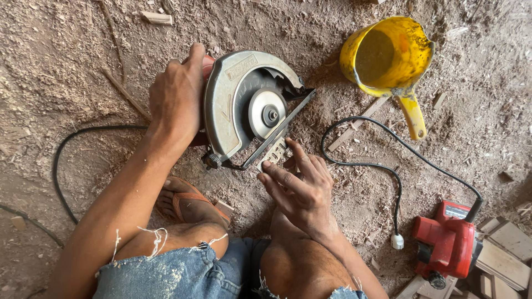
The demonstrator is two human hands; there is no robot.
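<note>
Saw lies tipped on its side on the sawdusty floor, blade facing up for access. Left hand grips its body to steady it; right hand is open, fingers at the base plate. Yellow jug and red planer sit off to the right.

Soft, even daylight; sharp focus, faint shadows.

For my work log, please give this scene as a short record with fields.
Place: ground covered in sawdust
Left hand: grips the circular saw, tipped on its side
Right hand: fingers at the saw's base plate
Blade: exposed, partly under its guard
Nearby: yellow jug, red power tool, black cord, wood offcuts
</note>
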